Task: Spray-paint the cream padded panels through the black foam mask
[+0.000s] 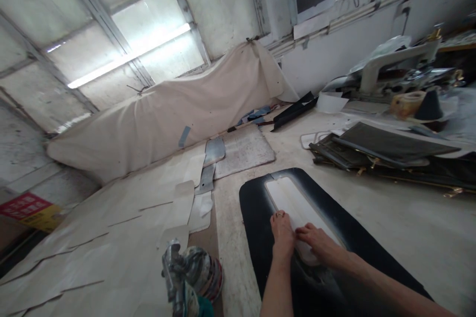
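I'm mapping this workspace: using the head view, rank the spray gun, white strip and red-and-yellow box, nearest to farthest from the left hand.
From the left hand:
1. White strip: its edge under the hand.
2. Spray gun: left, low in the picture.
3. Red-and-yellow box: far left, at the picture's edge.

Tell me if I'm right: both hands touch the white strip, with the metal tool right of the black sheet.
The head view shows the metal tool left of the black sheet, not right; the left hand and right hand touch the white strip.
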Demonstrator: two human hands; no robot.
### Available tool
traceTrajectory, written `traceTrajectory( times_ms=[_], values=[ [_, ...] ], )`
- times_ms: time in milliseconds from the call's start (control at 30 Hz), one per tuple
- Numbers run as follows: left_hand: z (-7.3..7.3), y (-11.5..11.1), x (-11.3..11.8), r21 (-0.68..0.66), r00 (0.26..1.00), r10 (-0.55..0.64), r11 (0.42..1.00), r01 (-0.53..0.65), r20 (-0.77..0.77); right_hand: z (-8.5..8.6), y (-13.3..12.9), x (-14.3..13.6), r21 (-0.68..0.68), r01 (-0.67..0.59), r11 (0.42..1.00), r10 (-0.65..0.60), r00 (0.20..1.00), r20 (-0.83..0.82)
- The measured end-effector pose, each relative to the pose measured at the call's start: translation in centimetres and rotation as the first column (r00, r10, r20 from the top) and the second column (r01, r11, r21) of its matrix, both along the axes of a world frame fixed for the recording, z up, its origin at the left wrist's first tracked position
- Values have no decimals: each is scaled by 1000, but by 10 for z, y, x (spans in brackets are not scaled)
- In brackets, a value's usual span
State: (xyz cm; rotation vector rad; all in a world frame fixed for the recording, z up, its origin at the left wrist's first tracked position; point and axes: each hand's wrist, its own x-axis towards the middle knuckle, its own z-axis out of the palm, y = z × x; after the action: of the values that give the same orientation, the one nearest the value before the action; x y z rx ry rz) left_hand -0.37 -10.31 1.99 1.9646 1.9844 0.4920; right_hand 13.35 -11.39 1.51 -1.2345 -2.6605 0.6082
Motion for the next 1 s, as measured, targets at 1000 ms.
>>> traceTrajectory(
  times_ms=[1000],
  values=[
    [3,-315,-138,246,601,602,569,-785,526,86,-157,-221,-112,-503,857,210,540,-815]
  ],
)
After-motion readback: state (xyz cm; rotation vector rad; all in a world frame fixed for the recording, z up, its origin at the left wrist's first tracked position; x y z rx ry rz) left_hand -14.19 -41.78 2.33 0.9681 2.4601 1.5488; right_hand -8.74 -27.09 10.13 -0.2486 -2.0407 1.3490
